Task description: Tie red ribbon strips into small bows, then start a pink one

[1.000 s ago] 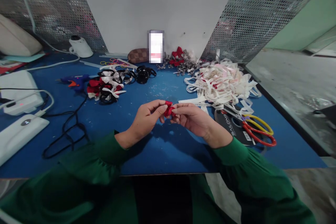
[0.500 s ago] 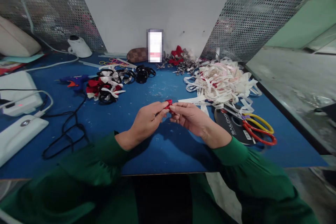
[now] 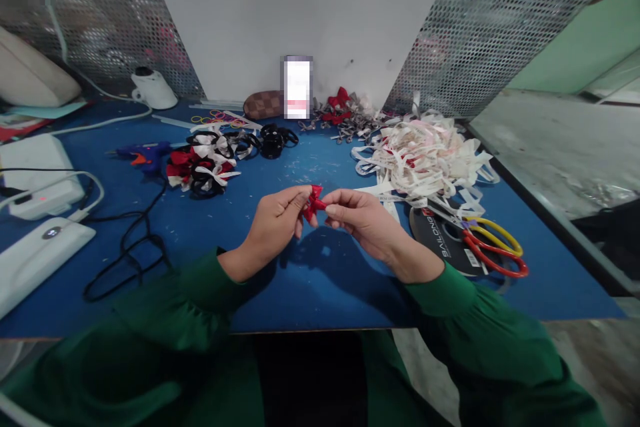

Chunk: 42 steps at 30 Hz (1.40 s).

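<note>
Between my hands, above the front middle of the blue table (image 3: 300, 273), is a small red ribbon bow (image 3: 313, 202). My left hand (image 3: 278, 221) pinches its left side between thumb and fingers, which hide part of it. With thumb and forefinger closed, my right hand (image 3: 367, 223) grips the bow's right end. Just beyond my right hand, white printed ribbons (image 3: 425, 153) lie in a loose heap. Scissors (image 3: 493, 247) with yellow and red handles rest on a black card to the right of my right wrist.
At left are a blue glue gun (image 3: 145, 153), a pile of red, white and black hair ties (image 3: 203, 163), a black cable (image 3: 125, 247) and a white power bank (image 3: 47, 257). A phone (image 3: 299, 87) stands by a checkered pouch (image 3: 263, 105). Red and grey bows (image 3: 343, 110) lie at the back.
My hands have drawn slightly apart and more of the red bow shows, its loops now spread between them. My left fingers have shifted a little left.
</note>
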Motion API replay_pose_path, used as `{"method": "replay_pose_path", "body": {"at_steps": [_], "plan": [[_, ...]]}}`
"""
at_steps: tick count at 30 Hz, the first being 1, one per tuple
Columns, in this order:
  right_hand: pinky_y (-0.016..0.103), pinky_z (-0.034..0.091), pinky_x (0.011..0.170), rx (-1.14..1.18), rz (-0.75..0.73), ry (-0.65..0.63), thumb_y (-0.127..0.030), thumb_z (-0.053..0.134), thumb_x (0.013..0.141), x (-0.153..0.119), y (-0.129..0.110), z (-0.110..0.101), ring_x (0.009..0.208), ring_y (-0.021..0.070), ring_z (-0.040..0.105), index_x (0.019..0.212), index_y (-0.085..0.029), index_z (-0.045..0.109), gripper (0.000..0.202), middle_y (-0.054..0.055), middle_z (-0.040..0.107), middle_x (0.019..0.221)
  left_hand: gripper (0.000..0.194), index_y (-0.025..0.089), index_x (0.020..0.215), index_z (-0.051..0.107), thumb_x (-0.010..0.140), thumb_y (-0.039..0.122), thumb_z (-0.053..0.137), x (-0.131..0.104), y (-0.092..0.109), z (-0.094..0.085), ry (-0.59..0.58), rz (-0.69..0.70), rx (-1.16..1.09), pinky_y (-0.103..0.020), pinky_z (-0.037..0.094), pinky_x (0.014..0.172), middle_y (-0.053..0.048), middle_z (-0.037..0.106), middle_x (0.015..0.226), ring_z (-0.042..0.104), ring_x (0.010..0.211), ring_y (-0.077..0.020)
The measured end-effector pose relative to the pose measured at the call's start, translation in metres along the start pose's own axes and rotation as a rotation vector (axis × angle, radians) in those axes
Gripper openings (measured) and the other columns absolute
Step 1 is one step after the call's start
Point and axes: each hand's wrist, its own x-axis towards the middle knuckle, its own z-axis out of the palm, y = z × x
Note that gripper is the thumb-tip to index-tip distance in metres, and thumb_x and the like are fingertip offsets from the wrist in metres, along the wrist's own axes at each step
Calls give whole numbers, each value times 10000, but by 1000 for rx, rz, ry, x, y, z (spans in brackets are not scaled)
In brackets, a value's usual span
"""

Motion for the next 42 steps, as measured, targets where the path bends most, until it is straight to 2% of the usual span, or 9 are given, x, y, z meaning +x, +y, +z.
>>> {"method": "replay_pose_path", "body": {"at_steps": [5, 11, 15, 22, 27, 31, 34, 37, 42], "plan": [[260, 445, 612, -161, -80, -20, -263, 793, 702, 0, 2, 0, 572, 79, 527, 807, -183, 730, 146, -19, 663, 710, 274, 163, 974, 701, 952, 386, 543, 2, 1, -1, 19, -95, -144, -196, 295, 350, 5, 656, 543, 416, 331, -61], [277, 440, 597, -457, -270, -51, -257, 707, 794, -3, 3, 4, 584, 101, 551, 765, -181, 702, 82, -11, 620, 719, 271, 154, 879, 654, 925, 409, 574, 4, -2, 3, 93, -229, -323, -177, 205, 318, 18, 611, 492, 338, 301, -38], [271, 442, 593, -534, -296, -52, -269, 690, 804, 0, 8, 2, 586, 99, 552, 754, -174, 695, 108, -5, 609, 734, 260, 156, 844, 617, 930, 396, 566, 6, -6, 4, 81, -335, -440, -161, 210, 328, 39, 570, 475, 353, 316, -34], [249, 451, 624, -363, -181, -87, -344, 685, 819, 1, 8, 6, 631, 97, 548, 826, -172, 689, 172, 5, 658, 761, 264, 153, 889, 656, 959, 371, 524, 6, -2, 3, 37, -218, -249, -159, 246, 321, 19, 621, 494, 384, 307, -43], [233, 400, 567, -357, -165, -28, -397, 687, 820, 0, 9, 11, 573, 85, 483, 683, -166, 651, 271, -12, 608, 638, 316, 137, 907, 701, 944, 416, 556, 3, -3, 4, -62, -180, -196, -171, 289, 338, -2, 650, 523, 409, 321, -47], [234, 359, 545, -355, -186, 44, -422, 679, 825, 1, 11, 9, 541, 78, 449, 679, -168, 643, 295, -21, 589, 612, 423, 121, 941, 733, 906, 514, 583, 3, -5, 2, -81, -187, -286, -187, 302, 357, -33, 681, 585, 438, 357, -54], [234, 340, 531, -365, -221, 90, -445, 675, 828, 1, 12, 9, 532, 81, 447, 679, -170, 630, 316, -30, 562, 586, 374, 142, 1023, 745, 809, 450, 732, 3, -6, 3, -106, -240, -368, -174, 315, 379, -17, 681, 619, 491, 438, -65], [231, 327, 516, -406, -261, 108, -428, 647, 854, 0, 13, 10, 509, 76, 432, 654, -171, 600, 328, -43, 523, 553, 303, 149, 1006, 759, 796, 367, 764, 2, -6, 5, -85, -247, -363, -159, 319, 394, 3, 655, 597, 477, 456, -53], [237, 399, 572, -436, -294, 62, -339, 623, 879, -1, 13, 11, 549, 93, 515, 699, -170, 627, 247, -29, 575, 592, 269, 136, 949, 751, 886, 382, 659, 0, -3, 7, -30, -179, -320, -170, 310, 366, -5, 662, 574, 439, 387, -46]]}}
